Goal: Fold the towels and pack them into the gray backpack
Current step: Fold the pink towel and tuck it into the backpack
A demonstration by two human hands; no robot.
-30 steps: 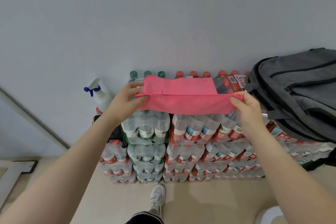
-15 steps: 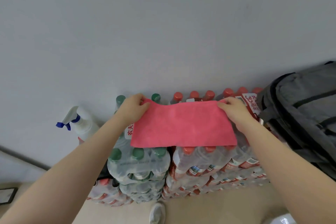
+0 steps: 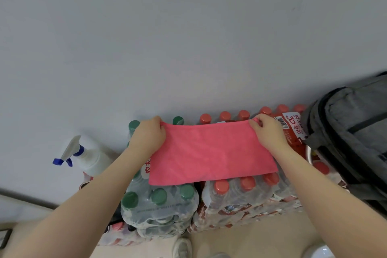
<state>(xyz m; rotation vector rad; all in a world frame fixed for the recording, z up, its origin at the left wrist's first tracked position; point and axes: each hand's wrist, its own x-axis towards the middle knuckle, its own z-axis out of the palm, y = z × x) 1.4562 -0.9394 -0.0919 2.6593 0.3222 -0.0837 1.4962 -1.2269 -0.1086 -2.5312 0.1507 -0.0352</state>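
Note:
A pink towel (image 3: 209,153), folded into a flat rectangle, lies on top of stacked packs of bottled water. My left hand (image 3: 148,136) pinches its far left corner and my right hand (image 3: 267,132) pinches its far right corner, both near the wall. The gray backpack (image 3: 351,136) rests on the bottle packs at the right edge, its dark zipper rim facing the towel. Its inside is hidden.
Shrink-wrapped packs of green-capped bottles (image 3: 159,201) and red-capped bottles (image 3: 247,190) form the work surface, stacked against a plain wall. A white spray bottle (image 3: 88,155) with a blue nozzle stands at the left. My shoe (image 3: 182,247) shows on the beige floor below.
The towel was held up in the air with its fold facing me; both hands have laid it flat on the bottle packs and moved to its far corners. The view has tilted up.

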